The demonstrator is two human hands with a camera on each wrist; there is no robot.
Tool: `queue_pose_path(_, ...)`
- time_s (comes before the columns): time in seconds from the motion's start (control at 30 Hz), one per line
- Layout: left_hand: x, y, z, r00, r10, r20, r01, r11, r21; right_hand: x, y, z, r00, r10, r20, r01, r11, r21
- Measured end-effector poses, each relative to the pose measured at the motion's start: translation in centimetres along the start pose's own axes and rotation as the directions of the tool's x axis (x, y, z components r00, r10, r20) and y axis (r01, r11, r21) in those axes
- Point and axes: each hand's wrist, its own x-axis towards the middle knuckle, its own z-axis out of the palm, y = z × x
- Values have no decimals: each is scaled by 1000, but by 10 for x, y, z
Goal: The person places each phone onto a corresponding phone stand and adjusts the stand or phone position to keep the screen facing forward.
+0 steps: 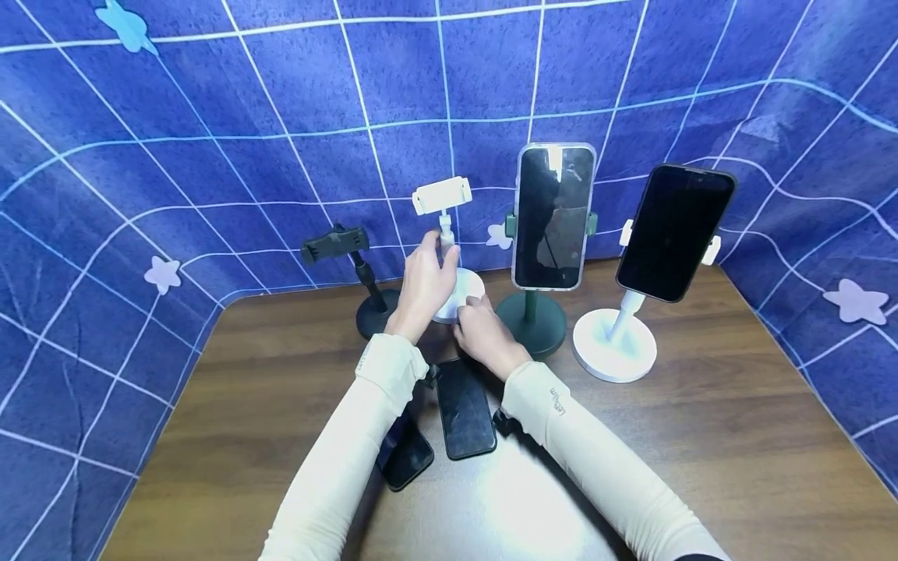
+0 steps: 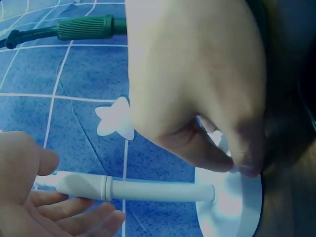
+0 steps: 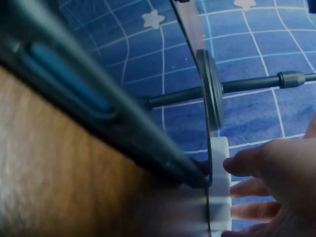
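Observation:
A white phone stand (image 1: 442, 195) with a bare clamp stands near the back of the table. My left hand (image 1: 424, 284) holds its pole, thumb on one side and fingers on the other, by the ribbed collar (image 2: 81, 185) seen in the left wrist view. Down at the round white base (image 1: 468, 292), my right hand (image 1: 484, 331) pinches the rim between thumb and finger. Two dark phones lie in front of the stand: one phone (image 1: 466, 413) between my forearms, another phone (image 1: 410, 461) partly hidden by my left sleeve.
At left is a black phone stand (image 1: 368, 276) with its clamp unfilled. To the right, a green stand (image 1: 536, 335) bears a phone (image 1: 554, 218) in a clear case. Further right, another white stand (image 1: 613, 354) carries a tilted black phone (image 1: 673, 234). A blue cloth (image 1: 281, 101) hangs behind.

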Motion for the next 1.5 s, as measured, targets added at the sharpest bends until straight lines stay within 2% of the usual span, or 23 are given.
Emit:
queue_pose_path(0.13, -1, 0, 3, 999, 14, -32, -15, 1000, -10, -3, 4, 5, 1000, -21, 1, 21, 999, -42)
queue_pose_path(0.23, -2, 0, 5, 998, 18, -65, -19, 1000, -21, -3, 6, 6, 1000, 7, 19, -6, 998, -55)
queue_pose_path(0.37, -3, 0, 8, 997, 15, -76, -17, 1000, -24, -5, 5, 2, 998, 45, 34, -42, 997, -68)
queue_pose_path(0.6, -3, -1, 10, 993, 43, -106, -46, 999, -23, -4, -2, -10, 994, 94, 59, -91, 995, -46)
queue_pose_path(0.77, -6, -5, 9, 990, 73, -121, -75, 997, -10, -3, -4, -15, 992, 85, 98, -81, 996, -49)
queue_pose_path(0.93, -14, -8, 9, 987, 97, -126, -98, 995, 4, -7, -6, -17, 989, 73, 128, -73, 997, -3)
queue_pose_path(1.3, -27, -5, 6, 979, 150, -141, -149, 989, 16, -18, 0, -18, 998, -68, 14, 69, 997, -44)
queue_pose_path(1.5, -33, -7, 7, 972, 166, -167, -165, 986, 21, -23, 2, -15, 975, -218, -45, 214, 973, -91)
